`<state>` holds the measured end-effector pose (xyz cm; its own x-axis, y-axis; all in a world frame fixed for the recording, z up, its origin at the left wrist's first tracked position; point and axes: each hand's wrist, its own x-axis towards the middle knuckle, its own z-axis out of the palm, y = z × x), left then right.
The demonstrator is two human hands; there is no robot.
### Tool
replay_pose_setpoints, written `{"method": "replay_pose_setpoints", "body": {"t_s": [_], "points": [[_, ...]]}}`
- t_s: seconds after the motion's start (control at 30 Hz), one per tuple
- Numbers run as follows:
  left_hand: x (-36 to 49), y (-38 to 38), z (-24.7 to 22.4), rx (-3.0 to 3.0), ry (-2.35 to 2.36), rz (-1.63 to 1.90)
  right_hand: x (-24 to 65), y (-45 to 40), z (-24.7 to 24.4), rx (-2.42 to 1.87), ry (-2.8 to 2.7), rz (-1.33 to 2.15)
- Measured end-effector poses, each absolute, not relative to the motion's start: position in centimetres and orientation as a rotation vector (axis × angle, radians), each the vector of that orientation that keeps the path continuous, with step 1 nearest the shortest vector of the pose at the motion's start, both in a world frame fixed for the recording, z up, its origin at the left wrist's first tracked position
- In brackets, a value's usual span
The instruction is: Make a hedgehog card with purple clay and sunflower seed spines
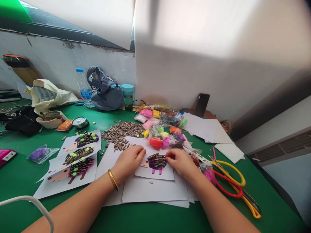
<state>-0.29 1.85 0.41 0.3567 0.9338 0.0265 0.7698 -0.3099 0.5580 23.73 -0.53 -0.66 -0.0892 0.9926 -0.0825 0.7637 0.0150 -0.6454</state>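
Observation:
A small hedgehog picture (156,162) lies on a white paper sheet in front of me. Its purple body is covered with sunflower seeds, and it has a peach face and pink feet. My right hand (181,161) pinches at the body's right edge; what its fingertips hold, if anything, is too small to make out. On the left side of the sheet rests my left hand (131,159), its fingers curled closed near the hedgehog's face, their contents hidden. A loose seed (151,182) lies below on stacked white paper (155,192).
Behind my hands are a heap of sunflower seeds (123,131) and bagged coloured clay (155,142). Other hedgehog pictures (81,165) overlap at left. Scissors with red and yellow handles (228,184) lie right. A bag (107,95), a cup (127,97) and a phone (202,105) stand farther back.

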Motion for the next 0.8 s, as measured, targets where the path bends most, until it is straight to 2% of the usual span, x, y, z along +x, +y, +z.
{"method": "replay_pose_setpoints", "body": {"t_s": [0.1, 0.43, 0.8], "points": [[-0.3, 1.8, 0.4, 2.133, 1.472, 0.506, 24.2, -0.7, -0.1, -1.765, -1.849, 0.836], [-1.6, 3.5, -0.1, 2.304, 1.599, 0.605, 24.4, -0.7, 0.2, -1.681, -1.798, 0.638], [-2.1, 4.0, 0.4, 2.18, 1.574, 0.899, 23.9, -1.1, 0.5, -1.599, -1.769, 0.629]]}}
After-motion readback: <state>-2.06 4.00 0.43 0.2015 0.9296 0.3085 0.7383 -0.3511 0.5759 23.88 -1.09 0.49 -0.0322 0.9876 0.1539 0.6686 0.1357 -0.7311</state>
